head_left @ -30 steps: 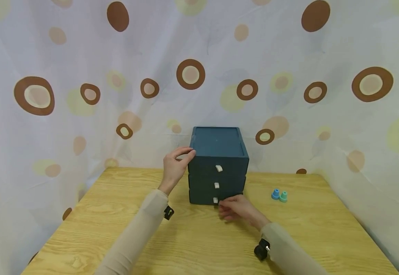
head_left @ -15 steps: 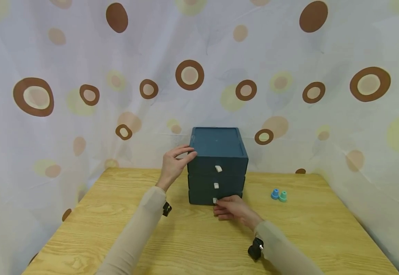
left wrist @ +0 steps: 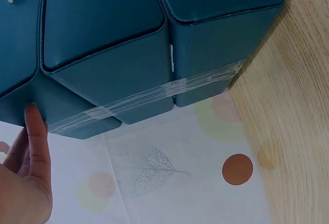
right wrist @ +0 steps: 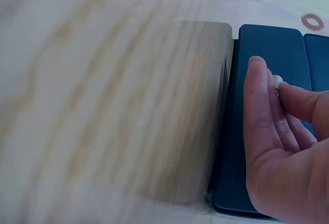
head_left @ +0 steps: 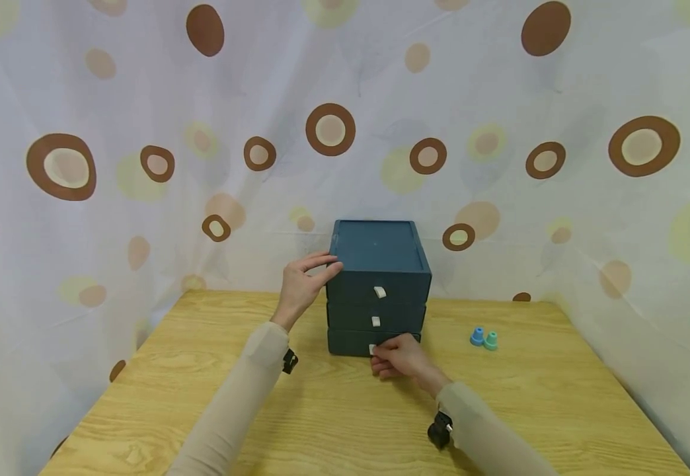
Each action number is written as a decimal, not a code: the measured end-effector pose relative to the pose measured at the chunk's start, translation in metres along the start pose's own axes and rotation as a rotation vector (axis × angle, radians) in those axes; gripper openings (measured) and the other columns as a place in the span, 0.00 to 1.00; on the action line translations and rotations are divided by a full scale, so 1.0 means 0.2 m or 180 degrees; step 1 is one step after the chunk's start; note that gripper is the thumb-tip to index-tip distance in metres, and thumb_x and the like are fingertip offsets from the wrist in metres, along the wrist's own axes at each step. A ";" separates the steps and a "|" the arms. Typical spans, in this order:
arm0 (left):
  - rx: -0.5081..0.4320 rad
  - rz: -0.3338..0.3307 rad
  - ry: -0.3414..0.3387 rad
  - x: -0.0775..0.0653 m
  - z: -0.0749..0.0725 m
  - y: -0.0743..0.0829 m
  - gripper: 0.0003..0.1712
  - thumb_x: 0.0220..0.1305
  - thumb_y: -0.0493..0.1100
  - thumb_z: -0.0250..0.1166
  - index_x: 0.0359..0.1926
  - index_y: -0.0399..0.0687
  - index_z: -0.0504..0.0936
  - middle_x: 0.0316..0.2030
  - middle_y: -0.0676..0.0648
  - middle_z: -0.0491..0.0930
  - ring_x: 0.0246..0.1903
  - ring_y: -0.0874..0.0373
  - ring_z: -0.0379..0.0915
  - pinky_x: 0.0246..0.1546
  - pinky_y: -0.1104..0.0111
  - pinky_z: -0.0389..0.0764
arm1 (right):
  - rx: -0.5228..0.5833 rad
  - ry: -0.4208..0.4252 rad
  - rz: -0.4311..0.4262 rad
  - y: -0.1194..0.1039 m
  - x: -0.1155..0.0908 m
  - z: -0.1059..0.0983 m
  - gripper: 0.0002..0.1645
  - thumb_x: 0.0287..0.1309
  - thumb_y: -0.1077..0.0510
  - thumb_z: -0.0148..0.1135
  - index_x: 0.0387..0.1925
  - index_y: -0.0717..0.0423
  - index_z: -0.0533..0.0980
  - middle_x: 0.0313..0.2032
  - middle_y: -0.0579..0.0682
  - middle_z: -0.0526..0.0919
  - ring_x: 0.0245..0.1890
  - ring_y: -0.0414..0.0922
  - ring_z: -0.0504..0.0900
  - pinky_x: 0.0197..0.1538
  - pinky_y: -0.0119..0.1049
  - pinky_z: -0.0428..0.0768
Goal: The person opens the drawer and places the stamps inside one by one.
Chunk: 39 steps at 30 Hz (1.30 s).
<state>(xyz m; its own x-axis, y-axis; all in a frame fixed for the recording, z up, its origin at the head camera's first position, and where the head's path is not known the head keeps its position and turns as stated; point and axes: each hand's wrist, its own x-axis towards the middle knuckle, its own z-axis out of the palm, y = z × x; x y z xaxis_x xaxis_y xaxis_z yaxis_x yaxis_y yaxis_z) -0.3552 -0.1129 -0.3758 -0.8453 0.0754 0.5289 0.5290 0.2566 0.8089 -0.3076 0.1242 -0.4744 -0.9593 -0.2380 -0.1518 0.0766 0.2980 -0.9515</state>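
A dark blue three-drawer storage box (head_left: pixel 375 246) stands on the wooden table, with a small white pull tab on each drawer front. My left hand (head_left: pixel 302 284) touches its upper left edge, and the left wrist view shows a nearly straight finger (left wrist: pixel 37 136) against the side. At the lowest drawer (head_left: pixel 351 342), my right hand (head_left: pixel 404 357) pinches the white pull tab (right wrist: pixel 278 81) between thumb and fingers. That drawer's front sits slightly forward of the ones above. The inside of the drawers is hidden.
To the box's right, a blue cone-like piece (head_left: pixel 477 336) and a green one (head_left: pixel 490 341) stand side by side on the table (head_left: pixel 333 423). Clear tape (left wrist: pixel 139 99) runs along the box's side. A patterned cloth (head_left: pixel 375 79) hangs behind.
My right hand has moved a little left onto the lowest pull tab and now pinches it. The lowest drawer has come slightly forward. My left hand stays at the upper edge.
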 end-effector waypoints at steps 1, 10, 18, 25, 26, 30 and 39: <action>0.0000 0.0005 0.0002 0.00 0.00 0.00 0.21 0.60 0.57 0.70 0.50 0.54 0.87 0.62 0.50 0.76 0.66 0.53 0.67 0.56 0.51 0.78 | -0.0058 0.0029 -0.0025 0.00 0.00 0.00 0.15 0.67 0.61 0.59 0.45 0.72 0.82 0.32 0.58 0.88 0.30 0.46 0.88 0.35 0.39 0.86; 0.0028 0.0015 0.0009 0.01 0.01 0.01 0.21 0.59 0.57 0.70 0.50 0.54 0.87 0.62 0.49 0.77 0.66 0.53 0.68 0.58 0.49 0.76 | -0.0238 -0.0019 -0.0064 -0.01 -0.05 0.01 0.13 0.66 0.62 0.60 0.39 0.70 0.83 0.29 0.57 0.87 0.25 0.44 0.86 0.31 0.38 0.86; 0.0020 0.0050 0.0011 0.01 0.00 0.01 0.21 0.59 0.58 0.70 0.50 0.55 0.87 0.61 0.50 0.78 0.65 0.54 0.69 0.57 0.51 0.78 | -0.0521 -0.0053 -0.0195 -0.02 -0.09 0.01 0.13 0.66 0.60 0.61 0.37 0.68 0.84 0.27 0.55 0.87 0.24 0.44 0.86 0.30 0.37 0.86; -0.0007 0.0041 0.0027 0.01 0.00 0.01 0.21 0.59 0.57 0.71 0.50 0.54 0.87 0.61 0.50 0.78 0.65 0.55 0.69 0.57 0.51 0.77 | -0.0900 -0.0094 -0.0339 -0.03 -0.15 0.01 0.12 0.66 0.60 0.60 0.35 0.65 0.84 0.26 0.52 0.86 0.23 0.44 0.85 0.28 0.36 0.85; -0.0005 0.0026 0.0026 0.01 0.00 0.01 0.21 0.59 0.57 0.71 0.50 0.54 0.87 0.61 0.51 0.78 0.65 0.56 0.69 0.57 0.52 0.78 | -0.0946 -0.0098 -0.0359 -0.03 -0.15 0.01 0.12 0.66 0.60 0.60 0.35 0.65 0.84 0.26 0.52 0.86 0.23 0.43 0.85 0.28 0.36 0.85; -0.0013 0.0018 0.0044 0.00 0.01 0.01 0.21 0.59 0.56 0.71 0.50 0.54 0.87 0.61 0.50 0.78 0.65 0.55 0.70 0.57 0.52 0.78 | -0.1098 -0.0160 -0.0445 -0.03 -0.18 0.01 0.11 0.65 0.60 0.61 0.34 0.63 0.85 0.25 0.50 0.85 0.23 0.43 0.85 0.28 0.35 0.84; 0.0067 0.0015 0.0011 0.00 0.00 0.02 0.21 0.60 0.57 0.70 0.51 0.55 0.87 0.61 0.51 0.78 0.64 0.55 0.71 0.54 0.54 0.80 | -0.1273 -0.0220 -0.0524 -0.03 -0.22 0.03 0.10 0.65 0.60 0.62 0.32 0.61 0.85 0.24 0.48 0.85 0.22 0.41 0.84 0.27 0.33 0.84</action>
<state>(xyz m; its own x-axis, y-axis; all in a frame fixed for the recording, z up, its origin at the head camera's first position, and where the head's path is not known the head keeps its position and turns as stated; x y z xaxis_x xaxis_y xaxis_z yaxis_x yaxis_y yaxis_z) -0.3531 -0.1117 -0.3734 -0.8426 0.0734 0.5335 0.5312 0.2764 0.8009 -0.2636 0.1281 -0.4632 -0.9285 -0.3695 -0.0372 -0.2001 0.5821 -0.7881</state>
